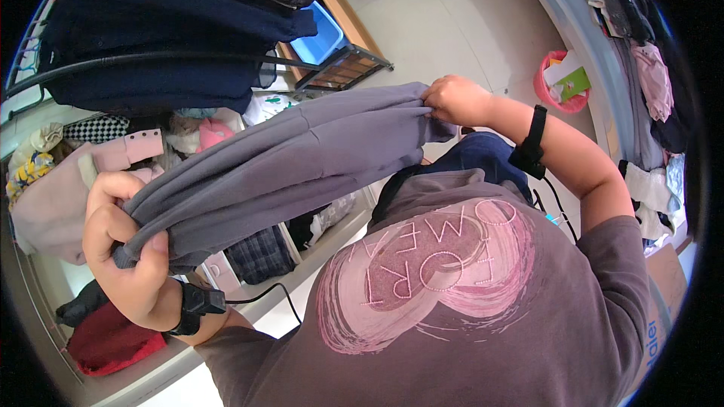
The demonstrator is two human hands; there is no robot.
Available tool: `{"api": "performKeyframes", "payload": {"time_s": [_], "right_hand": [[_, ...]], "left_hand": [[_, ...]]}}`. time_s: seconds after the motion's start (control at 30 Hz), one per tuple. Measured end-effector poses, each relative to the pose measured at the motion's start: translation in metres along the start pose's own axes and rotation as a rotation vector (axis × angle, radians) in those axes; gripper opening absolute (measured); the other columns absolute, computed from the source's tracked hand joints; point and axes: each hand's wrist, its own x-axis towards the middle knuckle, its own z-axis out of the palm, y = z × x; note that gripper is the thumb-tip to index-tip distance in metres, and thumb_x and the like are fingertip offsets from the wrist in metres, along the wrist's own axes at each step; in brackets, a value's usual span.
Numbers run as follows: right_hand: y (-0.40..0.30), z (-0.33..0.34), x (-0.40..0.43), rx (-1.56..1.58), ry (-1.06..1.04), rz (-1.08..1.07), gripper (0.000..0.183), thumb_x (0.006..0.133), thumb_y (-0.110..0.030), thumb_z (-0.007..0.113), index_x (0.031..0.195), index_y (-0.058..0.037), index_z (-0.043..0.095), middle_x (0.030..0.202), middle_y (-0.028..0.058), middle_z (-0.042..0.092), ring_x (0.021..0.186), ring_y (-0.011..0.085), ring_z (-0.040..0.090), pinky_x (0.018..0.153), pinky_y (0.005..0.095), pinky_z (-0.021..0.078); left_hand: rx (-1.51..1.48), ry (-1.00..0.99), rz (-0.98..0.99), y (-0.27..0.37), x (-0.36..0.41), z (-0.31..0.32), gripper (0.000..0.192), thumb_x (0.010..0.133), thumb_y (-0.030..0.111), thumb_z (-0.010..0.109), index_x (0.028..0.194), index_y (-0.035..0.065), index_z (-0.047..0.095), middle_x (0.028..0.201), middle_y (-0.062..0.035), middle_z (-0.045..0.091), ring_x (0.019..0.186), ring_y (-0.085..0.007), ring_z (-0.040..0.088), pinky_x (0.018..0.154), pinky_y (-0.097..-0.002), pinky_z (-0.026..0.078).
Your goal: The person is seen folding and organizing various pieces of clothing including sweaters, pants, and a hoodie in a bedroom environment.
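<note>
A grey knit garment (283,158) is stretched lengthwise between my two hands, in front of my body. My left hand (127,249) grips its gathered end, with the thumb and curled fingers closed over the cloth. At the other end, my right hand (458,100) pinches the upper edge, and a short piece of cloth hangs below it. Long folds run along the garment from end to end. Which part of the garment each hand holds cannot be told. A pale pink garment (62,198) lies beyond my left hand.
Dark clothes (158,39) hang by a black metal rail (186,56) at upper left. Beneath lie several folded clothes, including a dark red one (113,345). A blue bin (319,34) stands on a wooden-edged shelf. A pink wastebasket (546,87) stands on the tiled floor (452,17).
</note>
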Motion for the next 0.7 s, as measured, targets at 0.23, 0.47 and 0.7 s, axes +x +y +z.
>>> {"api": "performKeyframes", "payload": {"time_s": [0.23,0.47,0.7], "right_hand": [[-0.01,-0.026,0.001,-0.05,-0.006,0.15,0.024,0.074,-0.024,0.069,0.09,-0.0058,0.068,0.095,0.0122,0.064,0.096,0.0309,0.06,0.084,0.0408,0.0477],[-0.013,0.004,0.008,-0.223,-0.13,0.149,0.024,0.07,-0.021,0.071,0.091,-0.0074,0.071,0.134,0.0052,0.051,0.116,0.0244,0.052,0.096,0.0393,0.0434],[0.008,0.039,0.028,-0.32,-0.109,0.196,0.022,0.081,-0.018,0.057,0.091,-0.0024,0.069,0.109,0.0138,0.064,0.102,0.0299,0.061,0.088,0.0397,0.0486]], "left_hand": [[-0.042,0.083,0.049,-0.018,-0.003,-0.002,0.027,0.06,0.011,0.063,0.061,0.0068,0.036,0.083,-0.0132,0.049,0.071,-0.0156,0.042,0.068,-0.0249,0.036],[-0.046,0.051,0.256,-0.036,-0.008,-0.012,0.029,0.055,0.009,0.065,0.058,0.0085,0.036,0.078,-0.0134,0.049,0.063,-0.0146,0.039,0.058,-0.0249,0.031],[0.079,0.001,0.182,-0.056,-0.013,-0.035,0.028,0.054,0.007,0.064,0.059,0.0079,0.036,0.079,-0.0142,0.049,0.067,-0.0163,0.042,0.062,-0.0259,0.035]]}}
